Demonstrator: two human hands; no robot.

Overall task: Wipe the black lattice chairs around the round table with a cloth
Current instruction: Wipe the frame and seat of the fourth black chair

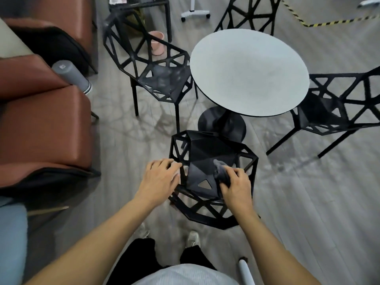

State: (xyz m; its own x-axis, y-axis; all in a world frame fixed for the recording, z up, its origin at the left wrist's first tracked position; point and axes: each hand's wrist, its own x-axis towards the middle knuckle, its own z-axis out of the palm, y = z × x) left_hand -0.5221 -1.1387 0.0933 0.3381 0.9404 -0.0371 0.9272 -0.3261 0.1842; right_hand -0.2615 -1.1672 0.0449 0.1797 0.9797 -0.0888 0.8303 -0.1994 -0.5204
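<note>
Your right hand [236, 185] has its fingers curled round a bunched grey cloth [221, 171], pressing it onto the seat of the nearest black lattice chair [207, 153], near the seat's right rear corner. Your left hand [159, 177] sits on the chair's left side frame, fingers bent over the rim struts, steadying it by the look of it; whether the thumb wraps under, I cannot tell. This chair stands just in front of your feet, its front edge toward the round table [249, 73], near the black pedestal base [222, 124]. Outward from there: a second lattice chair [152, 68] at the table's left, a third [337, 108] at its right, a fourth [248, 13] on the far side, only partly in frame. Progress, as a judgement: you are mid-wipe on the near chair's seat, with its backrest and legs probably not yet covered. Nothing shows whether the other three are already wiped; no streaks or damp patches are legible on them. Count them as remaining unless you know otherwise.
</note>
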